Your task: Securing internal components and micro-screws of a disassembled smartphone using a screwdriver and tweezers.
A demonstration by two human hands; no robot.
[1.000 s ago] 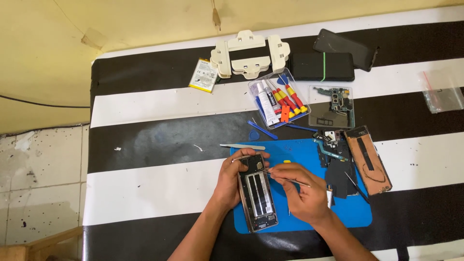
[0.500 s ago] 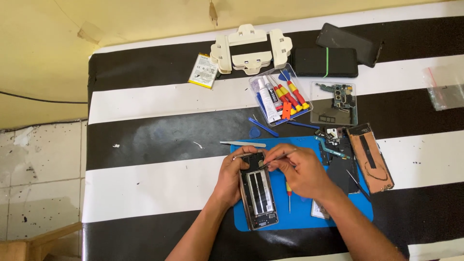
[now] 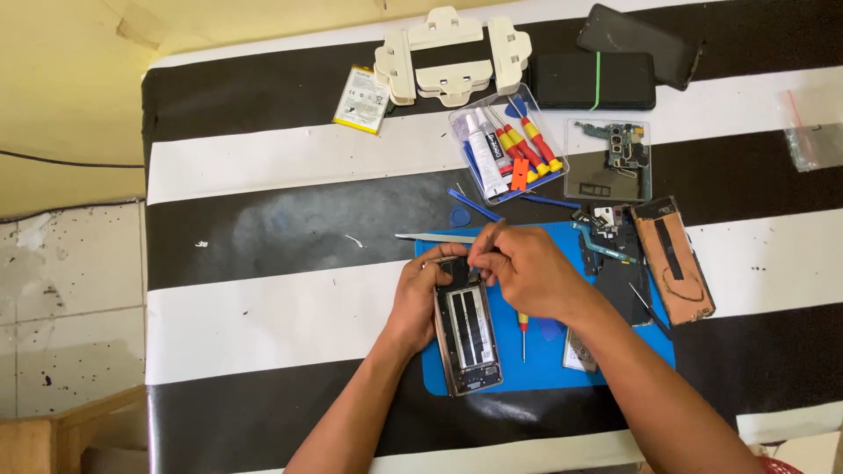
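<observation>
An opened phone frame point(image 3: 470, 332) lies on a blue work mat point(image 3: 544, 364). My left hand point(image 3: 420, 294) grips the frame's upper left side. My right hand point(image 3: 520, 270) holds a thin dark tool point(image 3: 486, 241) with its tip down at the frame's top end. A small red-and-yellow screwdriver point(image 3: 523, 332) lies on the mat just right of the frame. Metal tweezers point(image 3: 436, 237) lie on the cloth above my left hand.
A clear tray of screwdrivers and a tube point(image 3: 507, 151) sits behind the mat, with a circuit board on a clear plate point(image 3: 608, 161). Phone parts point(image 3: 673, 259) lie at right. A cream clamp point(image 3: 453, 59), a battery point(image 3: 361, 97) and dark phones point(image 3: 594, 79) lie at the back.
My right hand has put the red-and-yellow screwdriver down on the mat and moved up to the frame's top end, now holding a thin dark tool. The left hand stays on the frame.
</observation>
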